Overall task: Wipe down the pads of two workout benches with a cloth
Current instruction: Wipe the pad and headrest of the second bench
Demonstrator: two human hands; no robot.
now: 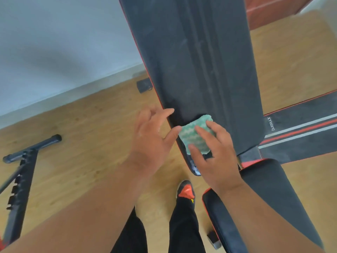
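A long black back pad [200,70] with a red edge stretches away from me, dusty and streaked. On its near left corner lies a green and white cloth [196,136]. My right hand [217,157] lies flat on the cloth with its fingers spread. My left hand [153,141] hovers at the pad's left edge with relaxed fingers, its thumb tip touching the cloth's left side. Below the back pad is the black seat pad [269,201] of the same bench. A second bench pad [306,132] with red and white stripes extends to the right.
Wooden floor lies all around, with a white wall at the upper left. A black metal frame [20,176] with a foam roller stands on the floor at the left. My foot in a red and black shoe [186,192] stands beside the seat pad. A small dark object [144,85] lies on the floor.
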